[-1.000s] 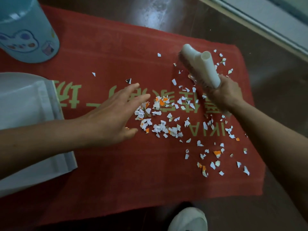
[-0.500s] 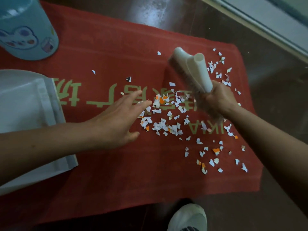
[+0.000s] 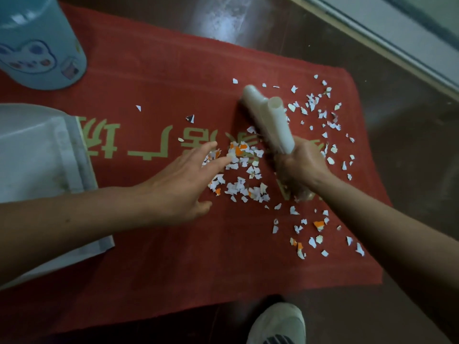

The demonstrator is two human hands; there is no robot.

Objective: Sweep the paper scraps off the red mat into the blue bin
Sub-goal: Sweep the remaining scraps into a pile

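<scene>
Head view, looking down. The left hand [image 3: 178, 184] lies low over the red mat [image 3: 198, 256], palm down, fingers straight and spread; its grip is wide and holds nothing. The fingertips [image 3: 229, 158] touch the left edge of the densest heap of paper scraps [image 3: 243, 180]. The forearm enters from the left edge. The right hand [image 3: 301, 167] comes in from the lower right, its grip closed round the handle of a white brush [image 3: 270, 120]. The brush head points away from the person, bristle side toward the mat; the bristles are blurred. White and orange scraps lie heaped between the two hands, with looser pieces scattered right of the brush and toward the mat's near right corner. The blue bin [image 3: 37, 45] stands upright on the far left corner of the mat, well apart from the heap. A white flat object [image 3: 32, 157], partly under the left forearm, lies on the mat's left end. A white shoe [image 3: 280, 324] shows at the near edge, on the dark floor [image 3: 409, 157].
</scene>
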